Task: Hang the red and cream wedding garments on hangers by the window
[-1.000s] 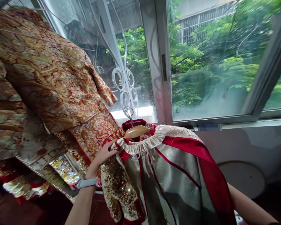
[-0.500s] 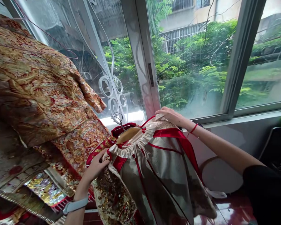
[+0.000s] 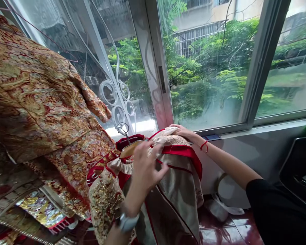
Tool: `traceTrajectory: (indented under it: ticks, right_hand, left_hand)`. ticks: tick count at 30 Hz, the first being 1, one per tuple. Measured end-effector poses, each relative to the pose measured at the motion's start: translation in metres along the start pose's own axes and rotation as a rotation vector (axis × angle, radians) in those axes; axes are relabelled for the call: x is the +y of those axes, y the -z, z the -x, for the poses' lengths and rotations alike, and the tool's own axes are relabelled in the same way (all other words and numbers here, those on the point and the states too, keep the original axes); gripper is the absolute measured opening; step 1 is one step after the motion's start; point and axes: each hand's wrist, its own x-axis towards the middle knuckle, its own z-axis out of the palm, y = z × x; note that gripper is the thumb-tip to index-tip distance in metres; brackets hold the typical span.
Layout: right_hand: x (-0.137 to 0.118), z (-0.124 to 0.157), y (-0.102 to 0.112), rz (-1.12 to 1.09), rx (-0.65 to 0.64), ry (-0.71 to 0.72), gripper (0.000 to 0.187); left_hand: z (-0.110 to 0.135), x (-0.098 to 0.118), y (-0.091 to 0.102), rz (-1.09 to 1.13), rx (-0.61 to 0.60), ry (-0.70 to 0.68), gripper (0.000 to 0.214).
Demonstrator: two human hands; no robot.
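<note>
A cream and red costume jacket (image 3: 178,187), with grey-beige lining and red trim facing me, hangs on a wooden hanger (image 3: 127,150). My right hand (image 3: 183,132) grips the jacket's far shoulder, its fingertips partly hidden behind the cloth. In front of the gathered collar is my left hand (image 3: 146,166), slightly blurred, fingers spread and holding nothing; it covers part of the neckline. Whether it touches the cloth I cannot tell. Gold sequins cover the jacket's left side (image 3: 105,200). A red and gold collar piece (image 3: 99,166) shows behind it.
A gold and red brocade robe (image 3: 48,92) hangs at left, beside sequined fabric (image 3: 40,207). White scrolled metalwork (image 3: 121,102) stands before the window (image 3: 209,78). A phone-like flat object (image 3: 213,137) lies on the sill. A black chair (image 3: 298,170) stands at right.
My left hand has let go of the jacket's left shoulder and moved right, in front of the collar. My right hand stays at the far shoulder, and the cloth there has folded over more.
</note>
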Motion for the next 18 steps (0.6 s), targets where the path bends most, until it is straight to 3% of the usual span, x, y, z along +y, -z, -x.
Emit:
traceTrajectory:
  ticks: [3, 6, 9, 12, 15, 18]
  right_hand:
    - [0.002, 0.009, 0.005, -0.072, -0.039, 0.016, 0.048]
    - [0.018, 0.018, 0.023, 0.098, -0.056, 0.071, 0.050]
    - [0.041, 0.031, 0.043, 0.420, -0.015, 0.148, 0.039]
    - [0.058, 0.048, 0.052, 0.603, 0.182, 0.208, 0.028]
    - [0.065, 0.062, 0.049, 0.440, 0.278, 0.102, 0.022]
    - [0.061, 0.063, 0.043, 0.258, 0.269, -0.024, 0.016]
  left_hand:
    - [-0.054, 0.034, -0.038, -0.025, -0.220, -0.182, 0.051]
    - [-0.073, 0.037, -0.060, -0.145, -0.286, -0.213, 0.041]
    - [-0.069, 0.031, -0.062, -0.243, -0.290, -0.232, 0.044]
    - [-0.067, 0.031, -0.058, -0.261, -0.283, -0.223, 0.044]
    - [-0.072, 0.036, -0.057, -0.275, -0.295, -0.203, 0.044]
    - [-0.076, 0.040, -0.057, -0.291, -0.307, -0.205, 0.044]
